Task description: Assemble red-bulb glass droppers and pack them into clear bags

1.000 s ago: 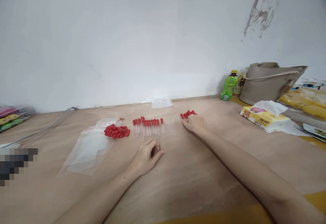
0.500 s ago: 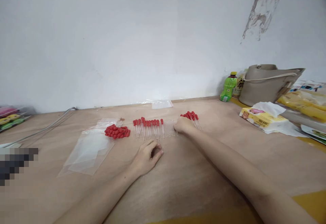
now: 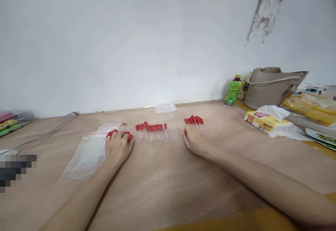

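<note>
Plainly, our left hand rests over the pile of red bulbs, its fingers curled down among them; we cannot tell whether it grips one. Our right hand lies low at the bunch of capped tubes, covering part of their thin stems, and whether its fingers hold anything we cannot make out.

Between our hands runs a row of capped tubes, red ends toward the wall, with bare clear tubes continuing it on the right. Beside and partly beneath our left hand we see flat clear bags, spread on the brown-covered worktop.

Farther out, a small clear bag lies near the wall, and a grey cable curves away at left. To our right are a yellow tissue pack, a green bottle and a taupe handbag.
</note>
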`<state>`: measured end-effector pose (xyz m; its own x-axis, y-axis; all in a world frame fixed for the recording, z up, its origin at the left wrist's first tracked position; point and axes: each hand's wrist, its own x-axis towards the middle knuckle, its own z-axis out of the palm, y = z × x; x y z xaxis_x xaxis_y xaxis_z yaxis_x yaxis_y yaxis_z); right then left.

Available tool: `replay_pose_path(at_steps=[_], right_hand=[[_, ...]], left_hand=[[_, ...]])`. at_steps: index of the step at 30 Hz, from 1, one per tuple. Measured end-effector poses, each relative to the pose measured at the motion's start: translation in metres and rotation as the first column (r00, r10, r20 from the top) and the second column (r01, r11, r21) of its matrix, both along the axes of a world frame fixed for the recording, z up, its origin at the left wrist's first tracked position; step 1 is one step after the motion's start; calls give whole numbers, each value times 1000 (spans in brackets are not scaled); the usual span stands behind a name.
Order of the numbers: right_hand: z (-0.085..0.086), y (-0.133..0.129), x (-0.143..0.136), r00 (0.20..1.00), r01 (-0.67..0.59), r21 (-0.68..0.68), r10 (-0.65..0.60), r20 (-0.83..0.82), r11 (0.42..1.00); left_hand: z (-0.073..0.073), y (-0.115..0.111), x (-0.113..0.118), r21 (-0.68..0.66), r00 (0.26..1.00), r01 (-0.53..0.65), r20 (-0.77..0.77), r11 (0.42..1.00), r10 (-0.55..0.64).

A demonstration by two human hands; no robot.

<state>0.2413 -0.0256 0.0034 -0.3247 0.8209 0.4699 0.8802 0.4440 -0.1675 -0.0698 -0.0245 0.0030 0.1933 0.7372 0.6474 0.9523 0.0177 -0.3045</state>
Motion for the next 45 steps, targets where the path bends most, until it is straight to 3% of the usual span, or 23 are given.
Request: replay_pose_path(at_steps=[5, 12, 15, 17, 19, 21, 23, 31, 35, 45], right_hand=[[-20, -12, 9, 975, -216, 198, 222, -12, 956], [-31, -12, 10, 948, -242, 226, 280, -152, 944], [-31, -11, 11, 944, -252, 203, 287, -165, 946], [-31, -11, 11, 940, -260, 188, 293, -175, 947], [-30, -12, 11, 936, -274, 179, 305, -177, 945], [-29, -14, 12, 931, -292, 178, 322, -169, 940], [-28, -15, 12, 927, -314, 182, 343, -155, 932], [-25, -21, 8, 904, -399, 144, 415, -100, 905], [-24, -25, 6, 875, -468, 100, 476, -92, 878], [-22, -28, 1, 853, -494, 74, 499, -151, 866]], left_hand=[[-4, 4, 0, -30, 1000, -12, -4, 999, 12], [2, -2, 7, 116, 992, 55, 108, 992, -68], [6, -15, 24, 171, 940, 238, 205, 956, -271], [4, -26, 41, 132, 831, 443, 311, 887, -461], [1, -38, 59, 23, 712, 601, 438, 799, -548], [-4, -47, 74, -102, 644, 688, 543, 719, -539], [-8, -51, 83, -177, 622, 709, 613, 682, -488], [-10, -45, 93, -213, 572, 741, 697, 637, -433], [-11, -45, 95, -165, 512, 747, 760, 644, -399], [-18, -45, 96, -180, 359, 809, 905, 559, -228]])
